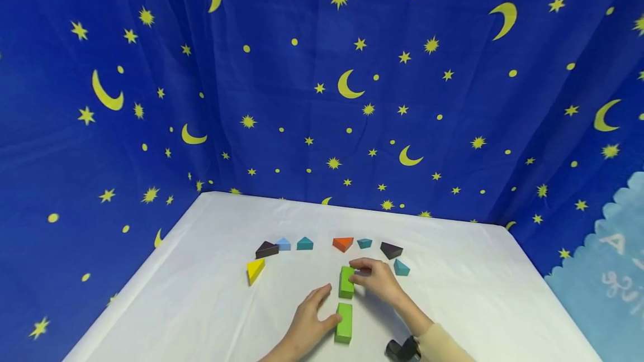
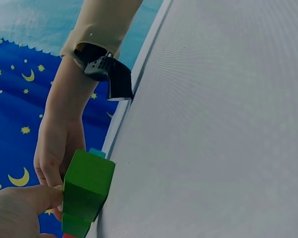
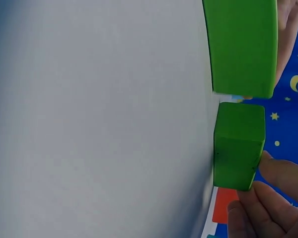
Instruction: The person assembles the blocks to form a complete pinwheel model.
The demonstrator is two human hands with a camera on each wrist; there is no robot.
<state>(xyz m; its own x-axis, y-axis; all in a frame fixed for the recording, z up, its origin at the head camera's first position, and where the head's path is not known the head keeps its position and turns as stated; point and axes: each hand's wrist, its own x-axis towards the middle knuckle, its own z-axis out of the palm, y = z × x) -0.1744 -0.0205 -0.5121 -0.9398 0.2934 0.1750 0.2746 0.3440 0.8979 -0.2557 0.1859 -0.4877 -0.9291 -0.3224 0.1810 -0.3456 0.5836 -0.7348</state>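
Observation:
Two long green blocks lie end to end on the white table, a small gap between them. At the far green block, my right hand has its thumb against the side and its fingers curled at the far end, holding it. In the right wrist view this block sits between thumb and fingers. My left hand is beside the near green block, its thumb touching the left side while the other fingers stretch forward, off the block. The left wrist view also shows the thumb at that block.
Triangular blocks form an arc behind: yellow, dark, light blue, teal, orange and several more at right, including a dark one. A black wrist device is near the right sleeve. Blue starry curtains surround the table.

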